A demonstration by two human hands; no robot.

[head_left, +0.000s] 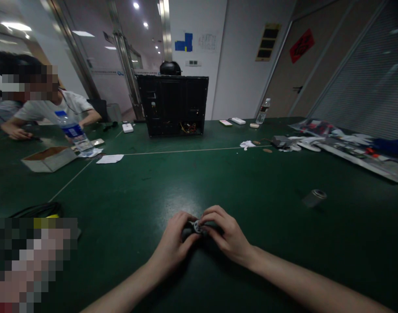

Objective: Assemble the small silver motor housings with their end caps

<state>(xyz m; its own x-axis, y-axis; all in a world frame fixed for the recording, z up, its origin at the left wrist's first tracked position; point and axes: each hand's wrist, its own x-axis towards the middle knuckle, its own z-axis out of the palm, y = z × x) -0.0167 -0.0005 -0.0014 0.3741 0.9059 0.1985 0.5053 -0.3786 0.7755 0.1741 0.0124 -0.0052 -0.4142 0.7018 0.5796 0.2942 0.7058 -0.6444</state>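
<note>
Both my hands meet low in the middle of the green table [146, 195]. My left hand [174, 241] and my right hand [226, 232] are closed in a pinch around a small round grey-and-black part [196, 226] held between the fingertips, just above the tabletop. Most of the part is hidden by my fingers. A small dark cylinder [314, 197] lies on its side to the right, apart from both hands.
An open black computer case [173, 104] stands at the far middle. A person in a white shirt [51, 108] sits at the far left beside a water bottle [72, 130] and a cardboard box [48, 158]. Papers and parts [349, 145] clutter the right. Black cable [35, 210] lies at the left.
</note>
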